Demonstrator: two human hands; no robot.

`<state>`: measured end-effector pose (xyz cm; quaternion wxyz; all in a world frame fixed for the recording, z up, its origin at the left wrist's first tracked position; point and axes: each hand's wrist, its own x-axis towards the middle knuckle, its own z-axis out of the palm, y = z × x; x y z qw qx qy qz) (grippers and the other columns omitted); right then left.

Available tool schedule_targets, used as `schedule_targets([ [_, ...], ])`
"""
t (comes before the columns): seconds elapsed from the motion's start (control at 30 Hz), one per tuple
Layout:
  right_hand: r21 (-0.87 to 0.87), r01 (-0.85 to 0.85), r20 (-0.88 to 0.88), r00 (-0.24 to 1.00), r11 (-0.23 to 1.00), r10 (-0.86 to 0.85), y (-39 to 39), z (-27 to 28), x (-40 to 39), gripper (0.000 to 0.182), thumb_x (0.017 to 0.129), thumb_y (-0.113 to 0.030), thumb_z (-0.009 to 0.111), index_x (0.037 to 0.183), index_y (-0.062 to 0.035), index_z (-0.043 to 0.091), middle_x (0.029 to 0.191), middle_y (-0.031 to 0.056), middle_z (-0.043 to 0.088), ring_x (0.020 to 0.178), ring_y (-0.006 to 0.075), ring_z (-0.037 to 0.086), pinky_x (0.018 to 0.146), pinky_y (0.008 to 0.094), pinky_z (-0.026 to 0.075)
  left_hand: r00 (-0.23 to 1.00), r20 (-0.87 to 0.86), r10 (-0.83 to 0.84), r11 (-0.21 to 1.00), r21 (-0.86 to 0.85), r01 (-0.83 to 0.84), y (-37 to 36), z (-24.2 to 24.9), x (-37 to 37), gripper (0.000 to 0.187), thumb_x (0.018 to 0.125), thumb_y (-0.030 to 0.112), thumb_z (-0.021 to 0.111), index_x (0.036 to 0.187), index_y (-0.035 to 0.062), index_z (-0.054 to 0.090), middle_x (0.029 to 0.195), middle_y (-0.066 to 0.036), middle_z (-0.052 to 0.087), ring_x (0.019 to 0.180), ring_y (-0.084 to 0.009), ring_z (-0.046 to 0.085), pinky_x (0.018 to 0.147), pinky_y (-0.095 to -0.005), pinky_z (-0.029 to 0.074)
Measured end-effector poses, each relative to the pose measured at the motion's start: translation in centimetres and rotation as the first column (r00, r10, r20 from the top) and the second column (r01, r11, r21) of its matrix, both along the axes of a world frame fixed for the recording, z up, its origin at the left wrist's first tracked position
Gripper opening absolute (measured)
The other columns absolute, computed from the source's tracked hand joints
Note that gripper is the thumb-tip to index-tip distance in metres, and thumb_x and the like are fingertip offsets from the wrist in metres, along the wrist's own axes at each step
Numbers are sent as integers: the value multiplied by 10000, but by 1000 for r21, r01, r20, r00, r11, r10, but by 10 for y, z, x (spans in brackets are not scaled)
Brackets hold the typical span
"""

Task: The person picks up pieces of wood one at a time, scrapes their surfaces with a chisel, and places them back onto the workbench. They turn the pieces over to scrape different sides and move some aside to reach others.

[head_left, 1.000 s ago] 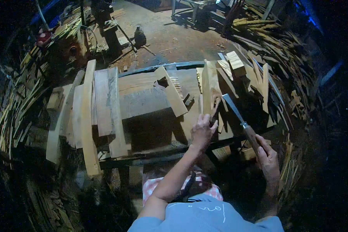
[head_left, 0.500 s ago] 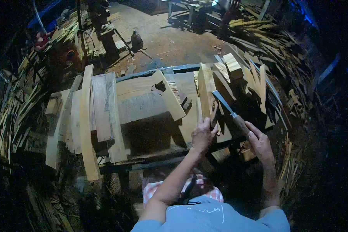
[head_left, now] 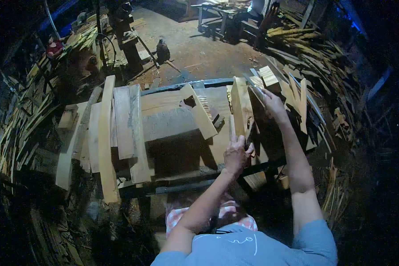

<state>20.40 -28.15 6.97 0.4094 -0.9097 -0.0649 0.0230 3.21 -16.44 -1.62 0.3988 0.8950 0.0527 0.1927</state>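
My left hand (head_left: 236,157) is closed at the near end of an upright wooden block (head_left: 241,106), its fingers around a narrow piece of wood (head_left: 249,129) that is mostly in shadow. Which piece bears the grip is partly hidden. My right hand (head_left: 274,106) reaches to the far right of the bench, fingers closed around a chisel (head_left: 252,84). Only the grey blade shows, pointing away to the left; the handle is covered by the hand. Beside the hand sits a short pale block (head_left: 268,76). A notched board (head_left: 199,111) lies left of the upright block.
Several long planks (head_left: 105,146) lie across the left of the bench (head_left: 159,99). A wide grey timber (head_left: 168,126) is in the middle. Thin strips (head_left: 303,104) stand at the right. Scrap piles (head_left: 314,57) flank the floor, and a dark jug (head_left: 163,50) stands beyond.
My right hand has moved forward and left with the chisel, from the near right to beside the pale block. My left hand stays at the upright block. The view has shifted slightly.
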Motion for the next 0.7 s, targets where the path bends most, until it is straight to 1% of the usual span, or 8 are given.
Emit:
schedule_targets([
  [0.13, 206, -99, -60, 992, 974, 113, -17, 8, -59, 436, 878, -286, 513, 1262, -84, 472, 693, -9, 538, 494, 47, 423, 441, 213, 345, 995, -95, -5, 1000, 14, 6, 0, 0, 3, 321, 779, 321, 615, 879, 59, 458, 880, -153, 528, 792, -332, 579, 612, -436, 492],
  [0.2, 148, -117, -72, 989, 982, 129, -32, 21, -110, 429, 880, -232, 503, 1264, -48, 456, 981, 93, 615, 838, 128, 542, 771, 272, 431, 998, -70, 9, 999, 51, -6, 0, 0, 2, 332, 780, 336, 612, 884, 62, 458, 883, -155, 520, 795, -326, 578, 613, -428, 497],
  [0.27, 104, -77, -125, 988, 992, 90, -45, 33, -163, 415, 873, -205, 496, 1263, -65, 463, 1076, 109, 586, 932, 132, 526, 838, 269, 401, 999, -31, 9, 999, 42, -8, -1, -4, 2, 335, 771, 330, 621, 884, 60, 458, 888, -153, 515, 796, -326, 577, 613, -425, 497],
  [0.43, 10, -11, -133, 991, 1000, 12, -56, 61, -264, 387, 865, -168, 486, 1246, -105, 488, 1020, 92, 598, 849, 123, 537, 789, 259, 417, 992, -94, -80, 997, -29, 78, 4, -6, 3, 374, 693, 236, 692, 909, 59, 443, 915, -137, 499, 803, -331, 570, 633, -416, 496],
  [0.5, 22, 112, -323, 941, 994, -99, -57, 64, -286, 380, 868, -151, 481, 1243, -90, 489, 981, 61, 595, 758, 92, 511, 725, 230, 423, 994, -66, -85, 996, 6, 86, 6, -3, 2, 383, 681, 215, 702, 915, 60, 441, 918, -137, 499, 809, -334, 569, 640, -417, 495],
  [0.6, 53, 65, -180, 982, 996, -54, -55, 52, -297, 373, 876, -130, 468, 1243, -67, 484, 957, 43, 589, 705, 73, 481, 680, 204, 418, 995, -32, -91, 996, 22, 91, 8, -4, 2, 399, 664, 186, 716, 920, 60, 437, 920, -137, 497, 813, -338, 567, 645, -420, 491],
  [0.63, 88, 173, -423, 898, 981, -121, -56, 57, -295, 371, 884, -121, 454, 1246, -46, 477, 969, 37, 580, 726, 68, 471, 694, 212, 416, 995, -26, -98, 995, 2, 98, 8, -5, 2, 402, 659, 176, 720, 918, 59, 435, 919, -137, 495, 812, -339, 565, 644, -422, 489],
  [0.7, 48, 77, -233, 970, 996, -63, -56, 42, -283, 373, 884, -125, 454, 1247, -45, 475, 1005, 52, 584, 777, 81, 499, 731, 230, 422, 997, -2, -82, 997, -7, 82, 5, -7, 3, 384, 670, 182, 711, 907, 55, 436, 909, -140, 494, 804, -340, 563, 640, -424, 486],
])
